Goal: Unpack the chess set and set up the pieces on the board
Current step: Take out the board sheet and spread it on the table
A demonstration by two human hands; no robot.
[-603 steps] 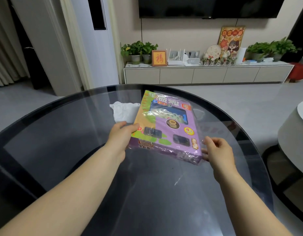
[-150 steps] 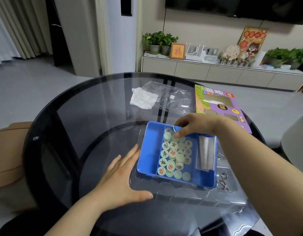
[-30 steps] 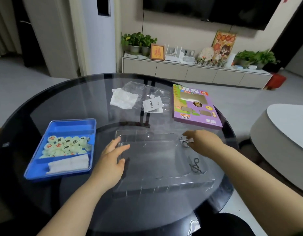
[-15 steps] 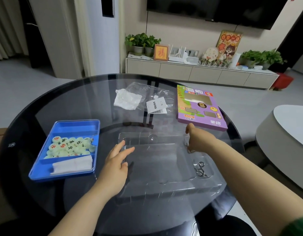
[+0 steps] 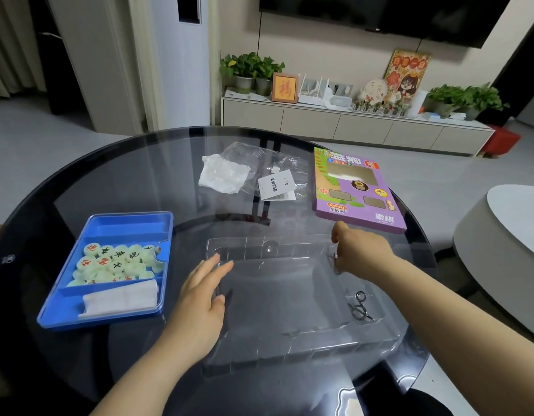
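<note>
A blue tray [image 5: 130, 223] lies at the left of the round glass table [image 5: 79, 181]. It holds several pale round chess pieces [image 5: 115, 262] and a folded white sheet [image 5: 121, 297]. A clear plastic insert [image 5: 277, 295] lies in front of me. My left hand [image 5: 201, 304] rests flat with straight fingers on the insert's left edge. My right hand [image 5: 360, 252] is at the insert's right rim, its fingers curled round a small metal wire puzzle [image 5: 334, 259]. A second metal wire puzzle [image 5: 359, 306] lies in the insert's right pocket.
The purple cardboard box [image 5: 359, 190] lies at the far right of the table. A crumpled white wrapper [image 5: 222, 177], clear film [image 5: 259, 157] and a paper slip [image 5: 276, 184] lie at the far middle. A grey stool [image 5: 506, 253] stands to the right.
My right hand has lifted slightly at the insert's right rim with the wire puzzle in its fingers. My left hand has stayed on the insert's left edge.
</note>
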